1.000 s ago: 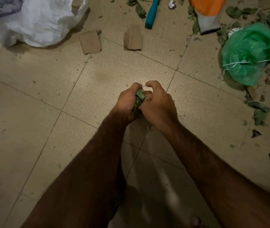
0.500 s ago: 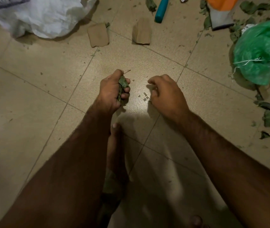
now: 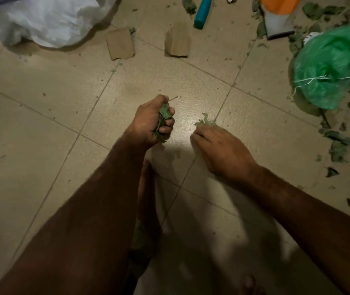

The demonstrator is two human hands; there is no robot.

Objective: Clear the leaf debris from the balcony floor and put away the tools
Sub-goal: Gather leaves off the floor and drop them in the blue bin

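Note:
My left hand (image 3: 148,122) grips a crumpled bunch of green leaves (image 3: 164,116) just above the beige tiled floor (image 3: 42,124), a thin stem poking out of its top. My right hand (image 3: 221,150) is down on the floor a little to the right, its bent fingertips pinching a few pale leaf scraps (image 3: 205,122). More loose leaves (image 3: 338,145) lie scattered along the right side. A teal tool handle (image 3: 201,12) and an orange-and-white object (image 3: 278,18) lie at the far edge among leaves.
A green mesh bag (image 3: 329,67) tied with white string sits at the right. A white sack (image 3: 48,18) lies at the top left. Two cardboard pieces (image 3: 119,43) (image 3: 178,40) rest beyond my hands. My bare foot (image 3: 146,188) is below my left wrist.
My hands were pressed together around the leaf bunch; they parted, the left keeping the bunch. The right hand dropped to the floor and gathered leaf scraps.

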